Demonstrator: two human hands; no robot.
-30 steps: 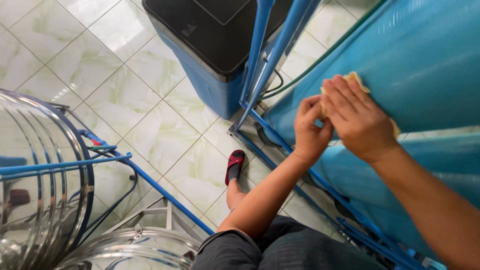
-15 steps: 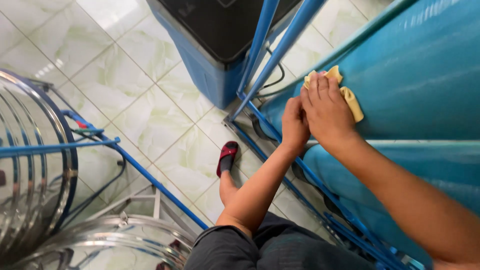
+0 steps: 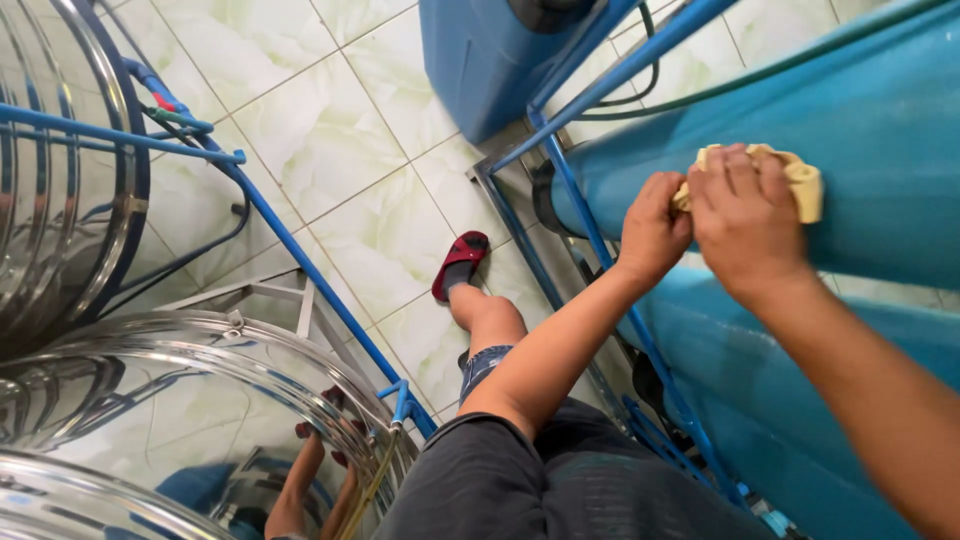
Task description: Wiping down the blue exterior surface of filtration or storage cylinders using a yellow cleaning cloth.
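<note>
Both hands press a yellow cloth (image 3: 800, 180) against a large blue cylindrical tank (image 3: 880, 110) on the right. My right hand (image 3: 745, 220) lies flat over the cloth and covers most of it. My left hand (image 3: 655, 225) grips the cloth's left end with curled fingers, just beside the right hand. A second blue tank (image 3: 800, 400) sits below the first, under my right forearm.
Blue metal frame tubes (image 3: 600, 85) run past the tanks. A blue bin (image 3: 490, 60) stands at the top. Shiny steel tanks (image 3: 70, 200) (image 3: 180, 420) fill the left side, with blue pipes (image 3: 290, 250) along them. My foot in a red sandal (image 3: 460, 262) rests on pale floor tiles (image 3: 330, 140).
Both hands and the cloth have slid along the upper blue tank, and the view has shifted so the steel tanks appear larger and the bin sits higher.
</note>
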